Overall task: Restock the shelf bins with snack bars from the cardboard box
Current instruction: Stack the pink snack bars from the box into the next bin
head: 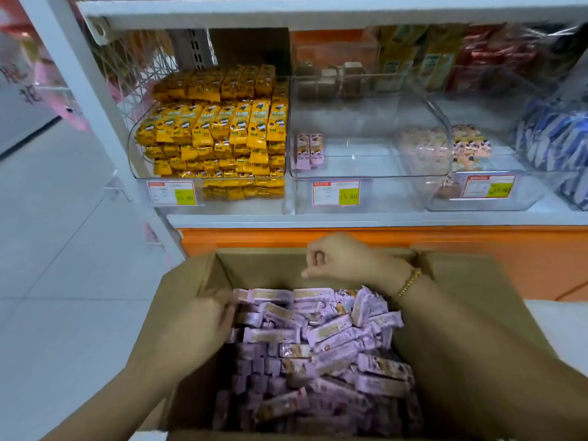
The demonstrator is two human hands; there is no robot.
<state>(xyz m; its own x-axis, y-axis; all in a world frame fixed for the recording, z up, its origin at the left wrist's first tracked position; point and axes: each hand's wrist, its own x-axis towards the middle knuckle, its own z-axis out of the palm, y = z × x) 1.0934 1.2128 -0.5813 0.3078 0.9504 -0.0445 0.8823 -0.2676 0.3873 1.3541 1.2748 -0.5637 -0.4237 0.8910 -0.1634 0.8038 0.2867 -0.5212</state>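
An open cardboard box (471, 281) sits low in front of the shelf, filled with several purple snack bars (331, 332). My left hand (203, 326) reaches into the box along its left wall. Its blurred fingers curl over the ends of purple bars there. My right hand (340, 261) hovers over the far edge of the box with its fingers curled in, holding nothing. On the shelf, the clear middle bin (366, 173) holds just two purple bars (309, 151) standing at its left side.
The left bin is packed with yellow snack packs (219, 128). The right bin (477, 198) holds a few pink packs (471, 146), and blue packs (553, 138) lie further right. Price tags front each bin. An orange panel (413, 237) runs under the shelf, with white floor to the left.
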